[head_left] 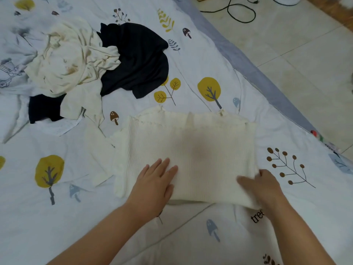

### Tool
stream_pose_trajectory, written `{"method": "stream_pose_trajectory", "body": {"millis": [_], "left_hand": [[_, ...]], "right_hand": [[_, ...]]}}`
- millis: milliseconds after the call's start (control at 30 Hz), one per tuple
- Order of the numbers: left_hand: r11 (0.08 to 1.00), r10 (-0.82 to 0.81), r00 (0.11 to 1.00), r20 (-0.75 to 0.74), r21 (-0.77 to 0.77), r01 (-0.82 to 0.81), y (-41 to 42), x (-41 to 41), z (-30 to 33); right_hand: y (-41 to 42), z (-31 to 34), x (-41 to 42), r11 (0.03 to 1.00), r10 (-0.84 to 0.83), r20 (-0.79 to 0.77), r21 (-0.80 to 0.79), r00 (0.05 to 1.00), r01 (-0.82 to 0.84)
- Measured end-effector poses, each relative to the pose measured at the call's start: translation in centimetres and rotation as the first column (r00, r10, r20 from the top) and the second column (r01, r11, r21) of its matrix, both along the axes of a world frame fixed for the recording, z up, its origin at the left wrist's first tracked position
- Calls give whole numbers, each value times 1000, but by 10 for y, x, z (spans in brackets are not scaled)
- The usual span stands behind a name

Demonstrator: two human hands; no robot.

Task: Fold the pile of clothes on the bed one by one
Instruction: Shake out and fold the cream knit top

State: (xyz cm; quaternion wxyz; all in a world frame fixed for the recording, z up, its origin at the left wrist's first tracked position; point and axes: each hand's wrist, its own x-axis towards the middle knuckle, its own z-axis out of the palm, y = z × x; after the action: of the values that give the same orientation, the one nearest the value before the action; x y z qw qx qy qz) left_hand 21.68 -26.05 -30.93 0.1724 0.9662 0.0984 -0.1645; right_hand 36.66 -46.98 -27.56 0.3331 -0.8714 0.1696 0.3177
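A cream ribbed knit top (191,142) lies spread flat on the bed in front of me, its frilled neckline facing away. My left hand (154,184) rests flat on its lower left part, fingers straight. My right hand (261,186) holds the top's lower right corner, fingers curled over the edge; it looks blurred. Further back on the left lies the pile: a crumpled cream garment (70,60) on top of a dark navy garment (137,60).
The bed sheet (210,73) is white with printed trees and mushrooms. Its grey edge (254,73) runs diagonally on the right, with tiled floor (305,54) and a black cable (240,14) beyond. A pale printed fabric (57,127) peeks from under the pile.
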Motion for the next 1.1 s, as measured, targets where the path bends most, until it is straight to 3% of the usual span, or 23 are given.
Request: {"method": "stream_pose_trajectory", "body": {"millis": [100,200,267,367,467,533,567,633,700,767,833,867,933,1000,1100], "left_hand": [[987,56,998,37,-151,-50,7,0,14],[881,309,951,26,-385,-276,19,2,29],[734,503,864,11,-533,-421,30,6,45],[442,694,716,-74,-741,-505,49,16,66],[170,708,640,-299,-807,-566,70,26,79],[58,634,629,-450,-783,-619,81,28,81],[56,601,647,-470,-782,-621,85,27,78],[195,612,695,-378,-779,-596,93,24,67],[374,646,735,-208,-753,-542,100,20,56],[580,662,749,29,-653,-487,103,18,51],[771,617,741,263,-391,-503,99,16,46],[808,589,735,336,-234,-541,95,15,43],[812,572,767,290,-71,-579,82,13,33],[813,582,800,147,-99,-573,68,5,18],[854,521,837,170,-110,-509,60,-13,-10]], "right_hand": [[15,23,-4,996,51,-23,68,998,-50],[42,48,-15,972,217,139,64,966,-227],[67,66,-31,941,321,270,16,908,-338],[111,84,-59,876,460,415,-64,785,-479],[150,77,-90,788,576,471,-101,668,-608],[170,63,-112,705,665,475,-144,577,-694],[177,57,-122,656,704,486,-168,517,-736],[183,51,-132,593,744,482,-156,464,-790],[181,53,-129,582,718,460,13,522,-813],[176,59,-115,693,593,500,82,631,-716],[171,52,-95,820,487,597,-60,637,-570],[171,45,-87,834,516,546,-146,660,-531],[175,26,-83,827,562,331,-213,758,-521],[175,4,-90,822,565,189,-211,804,-528],[163,-25,-106,781,619,236,-290,749,-553]]}}
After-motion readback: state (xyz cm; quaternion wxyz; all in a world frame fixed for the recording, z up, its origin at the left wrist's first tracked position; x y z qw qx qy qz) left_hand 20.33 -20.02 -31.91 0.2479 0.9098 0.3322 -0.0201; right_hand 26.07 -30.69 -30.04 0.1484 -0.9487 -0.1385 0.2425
